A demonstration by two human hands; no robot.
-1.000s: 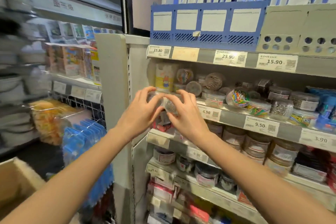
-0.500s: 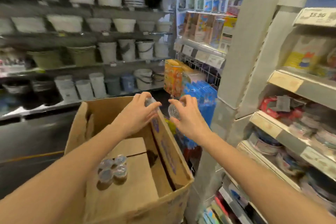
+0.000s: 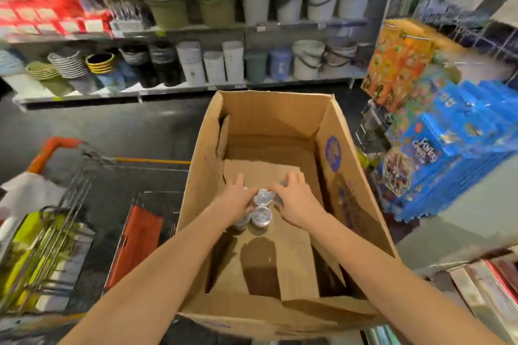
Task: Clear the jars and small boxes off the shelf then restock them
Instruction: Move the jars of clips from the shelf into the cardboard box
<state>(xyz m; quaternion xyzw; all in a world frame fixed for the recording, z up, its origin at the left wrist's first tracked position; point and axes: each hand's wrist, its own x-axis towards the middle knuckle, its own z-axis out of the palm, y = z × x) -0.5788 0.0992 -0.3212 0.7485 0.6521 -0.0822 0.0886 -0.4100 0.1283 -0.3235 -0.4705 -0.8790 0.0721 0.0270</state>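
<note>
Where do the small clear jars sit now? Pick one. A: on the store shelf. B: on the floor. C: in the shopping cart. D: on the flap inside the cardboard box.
D: the small clear jars cluster on the inner flap of the cardboard box, the left hand and right hand curled round them.

small clear round jars (image 3: 262, 211) clustered on loose cardboard sheet (image 3: 291, 249) in open brown cardboard box (image 3: 350, 176) | left hand (image 3: 238, 199) and right hand (image 3: 297, 202) flank them (fingers curled onto them) | metal wire trolley (image 3: 81, 182) left of box | plastic buckets (image 3: 322, 0) far
</note>
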